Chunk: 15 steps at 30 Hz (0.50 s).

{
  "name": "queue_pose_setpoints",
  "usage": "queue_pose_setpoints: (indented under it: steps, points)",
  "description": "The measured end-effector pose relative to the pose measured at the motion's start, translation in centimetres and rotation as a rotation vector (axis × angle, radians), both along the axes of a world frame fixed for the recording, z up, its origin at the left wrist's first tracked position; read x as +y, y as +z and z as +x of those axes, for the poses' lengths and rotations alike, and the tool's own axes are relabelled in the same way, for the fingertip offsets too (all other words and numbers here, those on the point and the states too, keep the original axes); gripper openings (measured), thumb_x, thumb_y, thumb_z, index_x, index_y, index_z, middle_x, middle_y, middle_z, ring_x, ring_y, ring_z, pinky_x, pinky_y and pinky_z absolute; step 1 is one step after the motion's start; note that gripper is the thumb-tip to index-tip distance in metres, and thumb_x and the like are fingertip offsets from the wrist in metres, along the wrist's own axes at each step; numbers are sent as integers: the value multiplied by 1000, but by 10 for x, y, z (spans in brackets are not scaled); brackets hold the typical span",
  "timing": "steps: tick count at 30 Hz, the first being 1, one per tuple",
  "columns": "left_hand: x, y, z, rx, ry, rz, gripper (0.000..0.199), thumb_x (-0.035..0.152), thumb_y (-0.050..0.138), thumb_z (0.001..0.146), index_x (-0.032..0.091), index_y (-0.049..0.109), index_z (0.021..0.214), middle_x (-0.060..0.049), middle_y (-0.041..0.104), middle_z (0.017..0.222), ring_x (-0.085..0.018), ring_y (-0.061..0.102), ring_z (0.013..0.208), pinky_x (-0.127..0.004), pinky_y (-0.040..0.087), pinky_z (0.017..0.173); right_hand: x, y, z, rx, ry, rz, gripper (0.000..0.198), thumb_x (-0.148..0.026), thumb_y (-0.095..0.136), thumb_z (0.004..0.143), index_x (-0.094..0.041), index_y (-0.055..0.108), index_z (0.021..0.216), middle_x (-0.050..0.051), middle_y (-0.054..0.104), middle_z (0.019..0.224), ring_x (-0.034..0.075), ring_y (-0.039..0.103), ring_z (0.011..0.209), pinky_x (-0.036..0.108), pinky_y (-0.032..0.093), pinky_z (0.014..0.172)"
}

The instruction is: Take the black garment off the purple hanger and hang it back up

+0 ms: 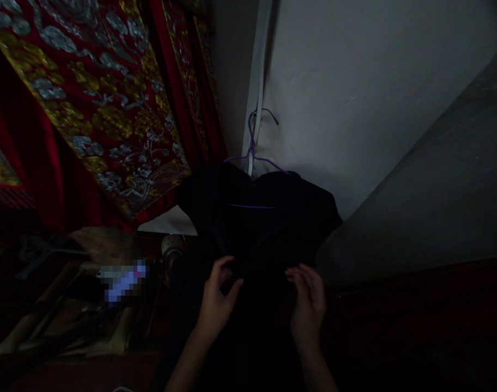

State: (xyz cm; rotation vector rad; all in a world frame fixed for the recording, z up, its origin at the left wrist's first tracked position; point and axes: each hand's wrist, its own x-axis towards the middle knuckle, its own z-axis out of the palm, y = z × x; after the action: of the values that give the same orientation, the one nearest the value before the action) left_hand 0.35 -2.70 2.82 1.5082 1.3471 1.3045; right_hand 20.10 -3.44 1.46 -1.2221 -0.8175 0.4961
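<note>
Okay, head view, the only one. Dark garment (pixel 297 218) hangs from a purple hanger (pixel 252 157), right in front of the person, on the far side of both hands. Its long axis runs from the hanger down toward the person, passing between the forearms; the lower part is lost in the dark.

Left hand (pixel 219 294): thumb and index finger spread with a visible gap, other fingers curled, nothing seen in the grip. It sits at the garment's front, just below the neck opening, so nearer that opening than the other hand.

Right hand (pixel 309 298): fingers bent, tips turned inward toward the left hand; cannot tell if they pinch any cloth. The hands are apart, facing each other across the garment's front; whether either touches it is too dark to tell.

Hanger hook is at a pale upright strip (pixel 259 65) by the wall (pixel 355 81). Red embroidered cloth (pixel 109 109) hangs to the left.
</note>
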Motion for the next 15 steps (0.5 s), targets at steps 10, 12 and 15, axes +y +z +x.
queue_pose_setpoints:
  steps: [10, 12, 15]
  points:
    - [-17, -5, 32, -246, -41, -47, 69, 21, 60, 90, 26, 30, 151, 1, 66, 88, -16, 69, 86, -32, 55, 89, -9, 11, -23, -172, 503, -157, 18, -40, 73, 84, -28, 71, 96, 4, 73, 90, 26, 70, 85, 41, 57, 78]
    - [-20, -4, 31, -197, -32, -24, 64, 20, 59, 89, 26, 37, 149, -1, 70, 91, -17, 71, 88, -32, 57, 89, -13, 9, -32, -181, 529, -138, 19, -38, 73, 84, -27, 69, 99, 3, 71, 86, 24, 69, 81, 38, 57, 76]
    - [-23, -3, 28, -72, -14, 29, 57, 21, 59, 89, 27, 47, 145, -4, 73, 98, -19, 73, 91, -33, 60, 88, -12, 8, -36, -200, 534, -110, 21, -35, 74, 83, -27, 64, 100, 0, 66, 78, 20, 66, 74, 33, 55, 70]
